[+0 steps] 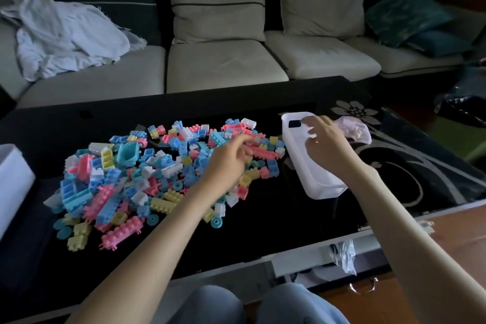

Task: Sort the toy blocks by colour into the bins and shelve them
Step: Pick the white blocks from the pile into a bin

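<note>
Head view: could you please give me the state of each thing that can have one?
toy blocks: mixed colours, heaped loose on the table.
white bin: upright, open-topped, beside the heap.
left hand: over the heap; grip unclear.
right hand: fingers spread over the bin.
plastic bag: crumpled, behind the bin.
cloth: rumpled on the sofa.
</note>
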The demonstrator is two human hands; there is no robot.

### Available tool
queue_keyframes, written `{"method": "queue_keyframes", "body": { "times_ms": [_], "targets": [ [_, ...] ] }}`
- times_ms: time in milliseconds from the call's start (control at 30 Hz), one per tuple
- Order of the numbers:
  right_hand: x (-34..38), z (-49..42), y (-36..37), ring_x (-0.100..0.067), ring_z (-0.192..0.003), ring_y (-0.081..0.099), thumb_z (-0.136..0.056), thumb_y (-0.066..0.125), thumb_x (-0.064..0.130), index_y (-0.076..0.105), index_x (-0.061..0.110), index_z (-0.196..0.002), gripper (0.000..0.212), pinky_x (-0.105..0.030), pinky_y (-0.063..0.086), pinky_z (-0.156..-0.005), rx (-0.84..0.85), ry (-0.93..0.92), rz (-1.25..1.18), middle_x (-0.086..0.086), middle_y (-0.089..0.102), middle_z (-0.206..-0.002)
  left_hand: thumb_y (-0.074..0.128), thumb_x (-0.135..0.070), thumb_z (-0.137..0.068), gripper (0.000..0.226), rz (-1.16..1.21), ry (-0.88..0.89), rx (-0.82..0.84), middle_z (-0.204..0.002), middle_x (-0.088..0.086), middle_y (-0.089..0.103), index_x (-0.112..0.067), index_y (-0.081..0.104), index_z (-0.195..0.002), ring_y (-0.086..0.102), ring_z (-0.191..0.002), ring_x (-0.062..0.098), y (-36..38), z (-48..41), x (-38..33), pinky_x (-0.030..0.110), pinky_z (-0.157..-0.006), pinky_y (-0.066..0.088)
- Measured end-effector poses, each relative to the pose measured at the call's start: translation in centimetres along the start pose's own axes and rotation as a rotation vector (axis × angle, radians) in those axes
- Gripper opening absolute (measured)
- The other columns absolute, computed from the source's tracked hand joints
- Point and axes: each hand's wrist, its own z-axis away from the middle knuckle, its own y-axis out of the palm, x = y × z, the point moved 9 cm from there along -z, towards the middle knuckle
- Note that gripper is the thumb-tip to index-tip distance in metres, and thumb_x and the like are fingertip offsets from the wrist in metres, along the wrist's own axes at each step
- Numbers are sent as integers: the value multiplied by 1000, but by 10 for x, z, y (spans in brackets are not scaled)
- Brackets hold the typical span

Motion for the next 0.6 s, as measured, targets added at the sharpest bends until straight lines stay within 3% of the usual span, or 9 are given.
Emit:
{"method": "queue_keyframes", "body": {
  "times_ms": [67, 133, 200, 267, 367, 500, 600],
  "targets": [
    [27, -10, 32, -18, -101, 53, -93, 38, 1, 48, 12, -133, 43, -17, 40, -73, 176, -55, 57, -7, 49, -129, 42, -11, -99, 26, 110, -11, -91, -98, 4, 65, -24, 56, -117, 63, -76, 34, -25, 1, 11, 33, -58, 50],
    [38, -16, 69, -22, -104, 52, -93, 38, 2, 45, 10, -134, 42, -20, 40, -75, 336, -55, 148, -9, 46, -130, 45, -21, -99, 21, -8, -28, 49, -101, 2, 67, -31, 57, -112, 64, -84, 35, -22, 0, 21, 44, -70, 54],
    [36, -22, 90, -31, -115, 47, -93, 40, 2, 42, 4, -132, 39, -32, 39, -87, 348, -10, 217, -17, 43, -131, 49, -20, -98, 22, -110, -18, 251, -112, -2, 66, -29, 61, -114, 65, -89, 19, -3, 5, 26, 29, -75, 53],
    [25, -25, 103, -37, -121, 42, -92, 39, 1, 39, 0, -131, 39, -39, 38, -96, 331, 54, 260, -22, 38, -134, 51, -16, -96, 25, -115, 13, 339, -118, -4, 62, -22, 62, -117, 59, -98, 9, 9, 12, 25, 16, -78, 46],
    [21, -22, 115, -35, -118, 47, -90, 41, -1, 34, 0, -132, 43, -34, 41, -89, 332, 25, 281, -21, 42, -131, 58, -32, -92, 32, -264, 56, 370, -118, -4, 50, -23, 54, -123, 49, -111, 15, 13, 17, 30, 27, -90, 41],
    [22, -21, 117, -20, -87, 58, -91, 53, 8, 40, 4, -128, 39, -24, 40, -68, 312, -32, 290, -8, 60, -103, 50, -65, -84, 72, -762, 98, 510, -127, 0, 39, -19, 37, -139, 31, -126, 21, 14, 20, 49, 42, -105, 24],
    [27, -17, 113, -14, -81, 52, -91, 52, 9, 42, 5, -126, 36, -22, 40, -68, 378, -14, 251, -1, 54, -92, 49, -64, -85, 56, -719, 79, 485, -104, -4, 44, -23, 50, -123, 39, -114, 19, 9, 19, 50, 42, -101, 24]
  ]
}}
